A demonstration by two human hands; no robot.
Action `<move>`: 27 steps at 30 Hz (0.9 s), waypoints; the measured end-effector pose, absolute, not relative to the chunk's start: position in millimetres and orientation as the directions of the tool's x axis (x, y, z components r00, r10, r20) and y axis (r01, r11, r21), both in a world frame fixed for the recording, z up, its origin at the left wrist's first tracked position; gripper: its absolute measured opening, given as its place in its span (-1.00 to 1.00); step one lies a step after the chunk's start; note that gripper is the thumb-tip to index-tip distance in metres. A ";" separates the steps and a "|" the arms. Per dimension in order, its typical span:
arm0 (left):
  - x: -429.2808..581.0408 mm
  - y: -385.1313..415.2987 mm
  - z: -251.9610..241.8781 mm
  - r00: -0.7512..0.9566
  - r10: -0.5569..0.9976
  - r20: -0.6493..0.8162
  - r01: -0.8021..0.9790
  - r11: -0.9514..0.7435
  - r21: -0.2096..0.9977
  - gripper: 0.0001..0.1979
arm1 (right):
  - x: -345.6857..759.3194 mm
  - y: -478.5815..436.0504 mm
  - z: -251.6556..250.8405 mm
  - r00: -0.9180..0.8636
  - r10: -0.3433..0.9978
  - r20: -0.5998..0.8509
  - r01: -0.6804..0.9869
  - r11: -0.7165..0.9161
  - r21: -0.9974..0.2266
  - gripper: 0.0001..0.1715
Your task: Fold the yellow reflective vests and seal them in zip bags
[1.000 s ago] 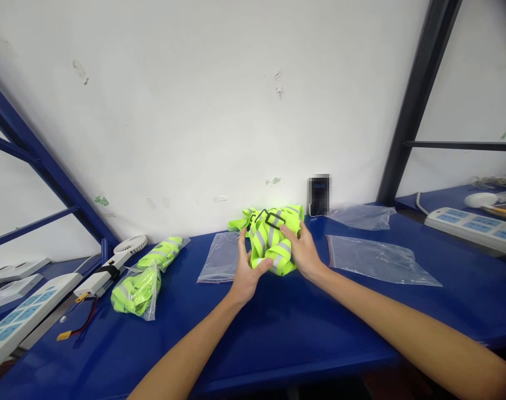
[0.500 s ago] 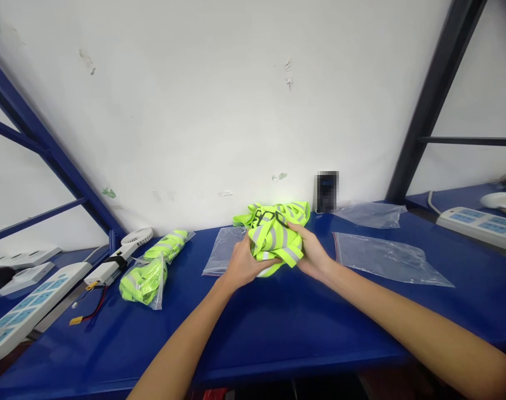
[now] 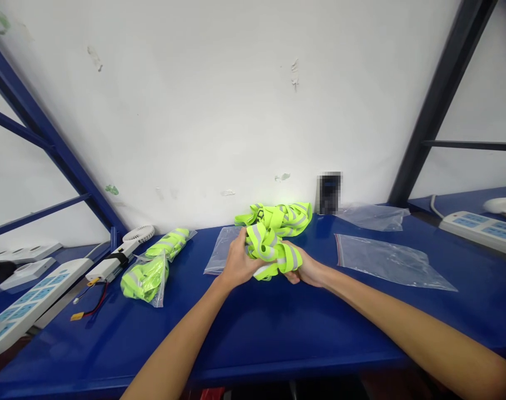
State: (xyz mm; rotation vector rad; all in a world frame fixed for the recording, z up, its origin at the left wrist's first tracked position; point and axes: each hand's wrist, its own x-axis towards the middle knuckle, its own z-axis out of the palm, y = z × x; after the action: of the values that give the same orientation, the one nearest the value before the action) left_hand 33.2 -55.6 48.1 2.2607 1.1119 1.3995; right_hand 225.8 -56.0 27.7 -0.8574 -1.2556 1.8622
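Observation:
Between my two hands is a crumpled bundle of neon-yellow reflective straps (image 3: pixel 266 243) with grey stripes. My left hand (image 3: pixel 239 263) grips its left side, the thumb lying over the lower front. My right hand (image 3: pixel 305 268) is closed around the lower right part, its fingers curled beneath. Just behind, against the wall, lies a second pile of the same straps (image 3: pixel 297 216), partly covered by the held bundle. A clear zip bag (image 3: pixel 220 250) lies flat beside my left hand, and another clear zip bag (image 3: pixel 386 261) lies to the right of my right hand.
Two bagged strap bundles (image 3: pixel 144 279) lie on the left of the blue table (image 3: pixel 294 339), near a small white fan (image 3: pixel 139 233) and a wired connector (image 3: pixel 80 315). Another clear bag (image 3: pixel 373 215) and a pixelated dark object (image 3: pixel 329 193) are at the back. Power strips (image 3: pixel 36 305) flank the table.
The bundle in my hands has been gathered and turned, and its black buckles no longer show on top. My right hand has shifted lower, with its fingers curled under the straps.

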 end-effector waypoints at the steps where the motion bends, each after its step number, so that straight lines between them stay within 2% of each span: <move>1: 34.3 -56.2 48.5 0.227 0.758 0.612 0.455 -0.638 0.622 -0.35 | 225.7 -54.1 26.3 -0.454 0.889 -0.066 -0.172 -0.160 -0.972 -0.45; 4: 38.8 -56.8 48.3 0.112 0.809 0.576 0.420 -0.564 0.711 -0.36 | 223.1 -50.6 27.7 -0.260 0.956 0.135 -0.245 0.070 -0.967 -0.40; 7: 44.0 -58.3 48.6 -0.006 0.819 0.573 0.385 -0.527 0.757 -0.33 | 220.4 -52.9 33.1 -0.262 0.939 0.223 -0.343 0.125 -0.931 -0.39; 12: 49.4 -63.0 51.0 -0.083 0.808 0.583 0.379 -0.515 0.769 -0.21 | 221.8 -63.6 36.9 -0.318 0.872 0.373 -0.077 0.368 -0.927 -0.30; 14: 50.5 -63.3 50.0 -0.109 0.807 0.580 0.388 -0.503 0.772 -0.29 | 221.7 -68.2 35.5 -0.349 0.849 0.398 -0.010 0.421 -0.907 -0.13; 18: 53.5 -63.2 46.2 -0.134 0.817 0.561 0.396 -0.474 0.786 -0.62 | 215.6 -77.8 31.5 -0.444 0.801 0.403 -0.001 0.449 -0.894 0.29; 21: 57.4 -65.5 45.3 -0.192 0.784 0.591 0.431 -0.474 0.768 -0.69 | 210.6 -83.1 32.5 -0.391 0.801 0.453 0.055 0.512 -0.857 0.44; 24: 61.2 -69.0 44.5 -0.261 0.758 0.598 0.459 -0.448 0.767 -0.71 | 210.5 -84.8 37.3 -0.363 0.790 0.494 0.119 0.566 -0.816 0.40; 27: 62.2 -71.5 42.3 -0.251 0.788 0.562 0.409 -0.439 0.800 -0.71 | 213.8 -83.5 40.8 -0.400 0.755 0.521 0.118 0.606 -0.787 0.18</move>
State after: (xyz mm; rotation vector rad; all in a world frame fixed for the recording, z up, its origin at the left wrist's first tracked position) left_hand 62.2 -71.5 42.3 1.6943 1.4493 1.7412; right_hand 213.8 -83.5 40.8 -0.7003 -1.8748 0.8345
